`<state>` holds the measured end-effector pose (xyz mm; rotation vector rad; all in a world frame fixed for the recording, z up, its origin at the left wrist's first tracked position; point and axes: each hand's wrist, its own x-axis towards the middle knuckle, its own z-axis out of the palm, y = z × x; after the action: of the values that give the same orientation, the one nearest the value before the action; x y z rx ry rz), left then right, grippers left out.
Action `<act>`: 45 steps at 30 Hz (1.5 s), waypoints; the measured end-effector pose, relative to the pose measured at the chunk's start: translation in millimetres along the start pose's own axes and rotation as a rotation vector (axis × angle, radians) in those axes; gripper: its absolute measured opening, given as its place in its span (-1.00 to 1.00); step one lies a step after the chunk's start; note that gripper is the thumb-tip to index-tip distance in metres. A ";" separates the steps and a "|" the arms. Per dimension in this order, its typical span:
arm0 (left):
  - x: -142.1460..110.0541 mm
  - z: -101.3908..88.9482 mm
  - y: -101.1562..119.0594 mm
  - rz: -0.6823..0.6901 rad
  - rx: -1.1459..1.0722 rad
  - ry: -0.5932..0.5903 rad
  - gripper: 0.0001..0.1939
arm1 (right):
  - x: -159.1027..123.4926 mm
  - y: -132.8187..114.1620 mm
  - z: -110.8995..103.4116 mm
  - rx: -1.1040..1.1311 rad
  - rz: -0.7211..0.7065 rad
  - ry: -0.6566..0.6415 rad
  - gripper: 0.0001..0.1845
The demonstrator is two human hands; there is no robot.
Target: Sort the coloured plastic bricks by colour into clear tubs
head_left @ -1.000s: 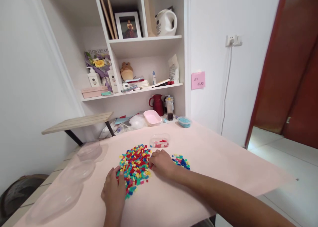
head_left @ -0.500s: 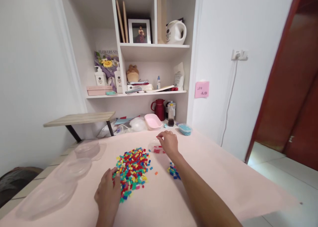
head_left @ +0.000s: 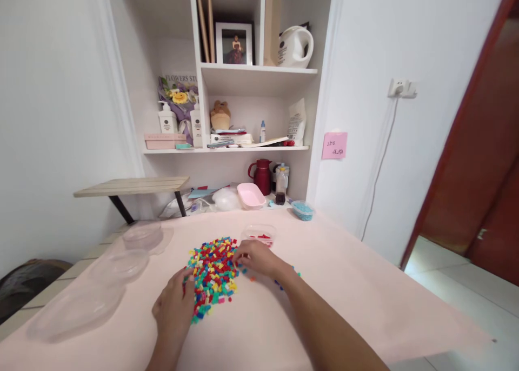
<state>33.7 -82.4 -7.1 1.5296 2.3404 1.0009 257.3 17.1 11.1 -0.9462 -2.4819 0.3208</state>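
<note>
the brick pile (head_left: 213, 276) lies on the pink tablecloth (head_left: 357, 284). at its left edge is the left hand (head_left: 173, 300), fingers loosely apart — at its right edge, the right hand (head_left: 255, 256), fingertips bent down; whether gripping a brick, i cannot tell. behind it, rightward, a clear tub (head_left: 250, 229) holds red pieces (head_left: 263, 236).

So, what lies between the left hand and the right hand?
In the head view, a loose pile of small multicoloured plastic bricks lies between the left hand and the right hand.
</note>
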 end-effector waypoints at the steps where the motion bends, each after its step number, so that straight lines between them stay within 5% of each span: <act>1: 0.3 1.0 -0.7 0.006 0.001 0.002 -0.62 | -0.1 -0.7 3.7 0.002 -0.013 -0.029 -0.73; 9: 7.6 13.1 -14.8 0.067 -0.010 0.048 -0.64 | -4.8 8.2 8.4 0.019 -0.014 -0.093 -0.66; 26: 1.0 -1.5 2.4 0.065 0.101 -0.080 -0.64 | -11.0 13.4 0.7 0.042 0.046 -0.094 -0.69; 38: -0.9 -1.2 2.4 0.091 0.113 -0.044 -0.66 | -13.3 4.5 1.4 0.106 0.009 -0.130 -0.68; 45: -1.4 -0.9 2.9 0.087 0.128 -0.062 -0.65 | -15.9 14.5 -3.1 0.103 0.120 -0.127 -0.72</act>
<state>36.1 -83.3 -5.0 1.6970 2.3551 0.8229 277.5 17.3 3.0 -1.0631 -2.4990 0.5590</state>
